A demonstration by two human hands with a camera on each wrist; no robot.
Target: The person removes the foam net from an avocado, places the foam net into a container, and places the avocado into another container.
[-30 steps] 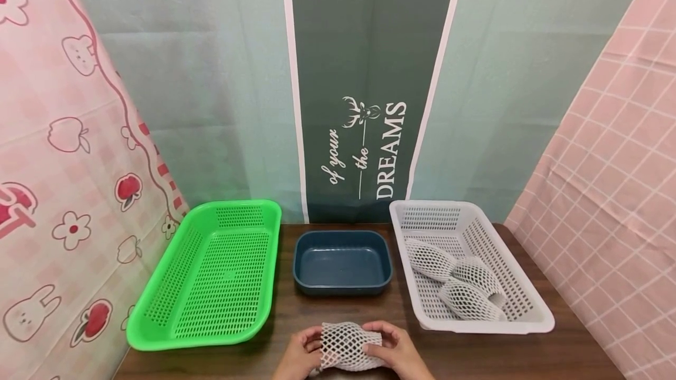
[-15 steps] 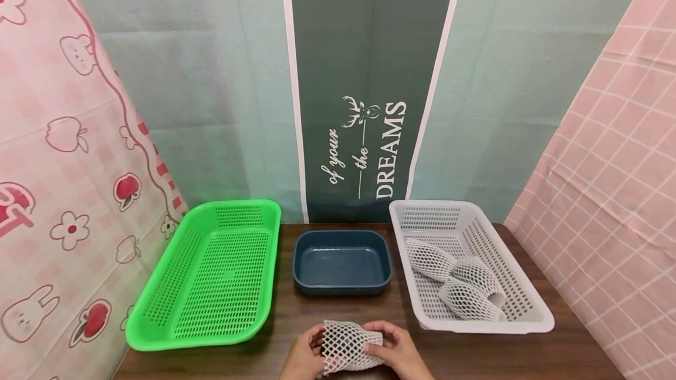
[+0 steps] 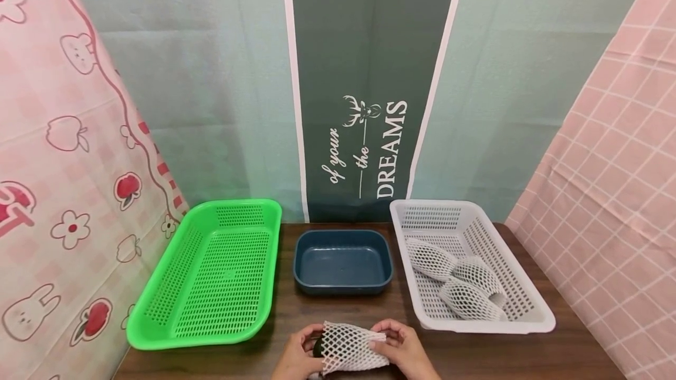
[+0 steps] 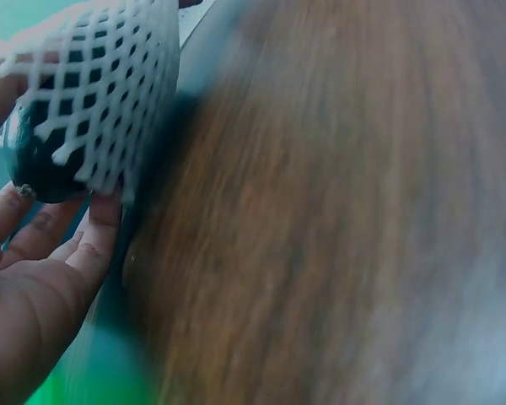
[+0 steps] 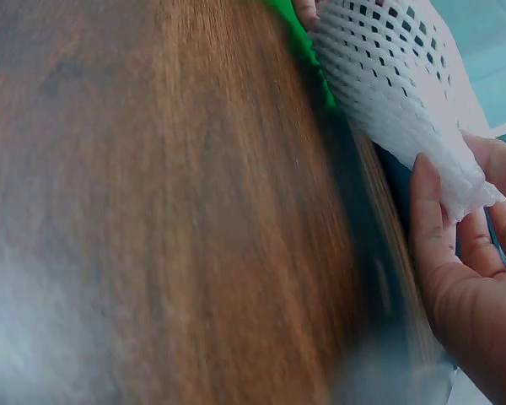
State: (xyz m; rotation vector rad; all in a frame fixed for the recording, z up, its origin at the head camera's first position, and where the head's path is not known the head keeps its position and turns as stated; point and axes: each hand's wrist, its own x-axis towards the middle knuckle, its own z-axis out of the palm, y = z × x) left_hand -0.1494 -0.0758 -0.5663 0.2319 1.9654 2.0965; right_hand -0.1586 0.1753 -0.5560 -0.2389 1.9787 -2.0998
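At the far left I have a pink printed cloth (image 3: 31, 151), and beside it a green basket (image 3: 134, 327) sits on the brown wooden bench (image 3: 475, 356). To the right of that basket, at the near edge of my head view, the left hand (image 3: 298, 355) grasps the bare end of a dark item (image 4: 46, 160), thumb on one side and fingers on the other. The rest of the item lies inside a white foam net (image 3: 352, 348), which is held between the two hands; I can't tell what the item is. Behind the net, near the wall cloth (image 3: 185, 104), stands a blue tray (image 3: 342, 270). The right hand (image 3: 406, 348) pinches the net's narrow, gathered end between thumb and fingers. Farther right is a white basket (image 3: 475, 326) with three more foam nets (image 3: 471, 299) lying against one another in it; their contents are too unclear for me to name. A pink checked cloth (image 3: 628, 151) hangs along the right side.
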